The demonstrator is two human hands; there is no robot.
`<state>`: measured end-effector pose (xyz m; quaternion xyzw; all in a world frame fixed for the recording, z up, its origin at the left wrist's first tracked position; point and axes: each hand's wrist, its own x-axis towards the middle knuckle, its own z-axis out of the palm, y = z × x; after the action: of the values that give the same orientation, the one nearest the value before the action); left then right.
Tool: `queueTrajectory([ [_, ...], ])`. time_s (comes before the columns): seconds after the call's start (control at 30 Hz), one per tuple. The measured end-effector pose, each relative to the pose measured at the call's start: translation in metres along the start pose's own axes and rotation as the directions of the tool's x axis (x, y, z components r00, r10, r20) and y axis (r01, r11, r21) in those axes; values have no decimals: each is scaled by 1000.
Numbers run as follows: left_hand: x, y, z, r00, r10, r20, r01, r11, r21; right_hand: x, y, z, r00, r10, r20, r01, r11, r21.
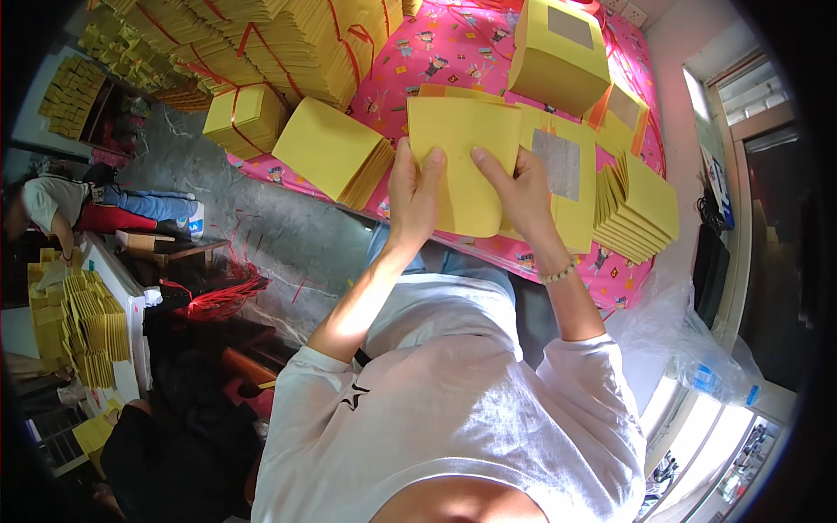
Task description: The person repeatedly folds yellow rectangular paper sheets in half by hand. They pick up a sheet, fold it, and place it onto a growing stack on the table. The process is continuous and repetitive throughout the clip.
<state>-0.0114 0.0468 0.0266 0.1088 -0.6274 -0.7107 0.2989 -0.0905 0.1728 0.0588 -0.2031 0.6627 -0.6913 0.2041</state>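
My left hand (413,193) and my right hand (525,196) grip a yellow paper sheet (462,174) by its two sides, with both thumbs on top. Its near edge curves downward; how many layers are in it I cannot tell. Behind and right of it lies yellow paper with a grey rectangle (556,161) in its middle, partly covered by my right hand. Further right, a fanned stack of yellow paper (641,209) rests on the pink patterned tablecloth (427,65). Left of my left hand sits another yellow stack (331,148). A beaded bracelet circles my right wrist.
Tall bundles of yellow paper tied with red string (288,52) fill the back left. A thick yellow pile (558,65) stands at the back right. Clear plastic bags (689,340) hang by the right wall. At far left, a person (61,205) bends over a table of paper stacks.
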Motion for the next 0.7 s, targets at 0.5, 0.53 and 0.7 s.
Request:
queueTrajectory([
  [0.5, 45, -13, -18, 880, -450, 149, 473, 854, -218, 46, 15, -12, 972, 219, 91, -213, 975, -71],
  [0.53, 45, -11, -18, 881, -448, 149, 471, 856, -212, 44, 8, -11, 964, 253, 87, -247, 966, -71],
  [0.7, 40, -13, -18, 901, -405, 158, 430, 883, -188, 52, 27, -21, 982, 179, 62, -181, 983, 24],
])
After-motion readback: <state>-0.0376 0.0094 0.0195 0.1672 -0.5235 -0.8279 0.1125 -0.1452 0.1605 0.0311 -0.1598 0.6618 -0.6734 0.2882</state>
